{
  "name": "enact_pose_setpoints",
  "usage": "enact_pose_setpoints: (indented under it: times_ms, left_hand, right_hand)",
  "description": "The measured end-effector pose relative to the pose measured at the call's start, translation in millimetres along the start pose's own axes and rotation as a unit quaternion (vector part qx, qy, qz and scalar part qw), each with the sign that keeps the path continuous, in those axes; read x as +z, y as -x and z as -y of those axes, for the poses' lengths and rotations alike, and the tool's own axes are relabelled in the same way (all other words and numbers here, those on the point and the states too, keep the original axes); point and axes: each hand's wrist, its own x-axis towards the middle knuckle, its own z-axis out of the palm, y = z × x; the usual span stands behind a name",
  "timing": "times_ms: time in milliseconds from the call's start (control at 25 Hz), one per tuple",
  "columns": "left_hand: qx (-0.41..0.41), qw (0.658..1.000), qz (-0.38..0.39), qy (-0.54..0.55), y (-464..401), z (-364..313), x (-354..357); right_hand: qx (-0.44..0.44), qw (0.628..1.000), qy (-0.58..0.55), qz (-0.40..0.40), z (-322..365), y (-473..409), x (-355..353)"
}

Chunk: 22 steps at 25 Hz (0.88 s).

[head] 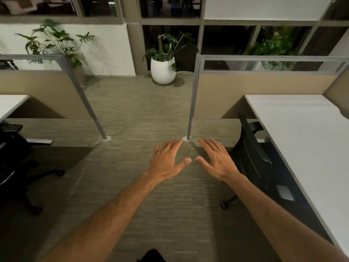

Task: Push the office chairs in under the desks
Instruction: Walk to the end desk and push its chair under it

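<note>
A black office chair [253, 156] stands on the right, its back close against the edge of a white desk [306, 140] and its seat under the desktop. Another black office chair [13, 159] stands at the left edge, beside a second white desk [9, 104]. My left hand [168, 161] and my right hand [217, 159] are stretched out side by side over the carpeted aisle, palms down, fingers spread, holding nothing. My right hand is just left of the right chair's back, not touching it.
Two grey-framed cubicle partitions [194, 95] flank the aisle, their posts standing on the carpet. A white pot with a plant [163, 69] stands at the far end of the aisle. More plants [52, 42] are behind the partitions, by the windows.
</note>
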Motion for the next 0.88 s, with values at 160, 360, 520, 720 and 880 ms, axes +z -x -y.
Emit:
enact_pose_setpoints:
  times_ms: [160,360,520,720,880]
  left_hand:
    - [0.018,1.0,0.006,0.007,-81.1,42.3,-1.2]
    - [0.084,0.996,0.032,-0.002,-192.0,103.0,-6.5]
    - [0.121,0.992,0.046,-0.01,-249.8,122.2,-9.0]
    - [0.197,0.975,0.105,-0.005,-336.4,110.6,7.6]
    - [0.275,0.948,0.158,0.001,-408.8,55.9,44.8]
  right_hand:
    - [0.026,1.0,0.0,-0.014,-24.9,-73.9,9.6]
    - [0.097,0.995,-0.02,-0.03,-47.4,-168.0,21.6]
    - [0.117,0.991,-0.027,-0.059,-55.3,-203.8,13.2]
    - [0.206,0.973,-0.022,-0.1,-84.3,-223.9,5.4]
    - [0.289,0.948,0.001,-0.134,-141.4,-214.5,-14.5]
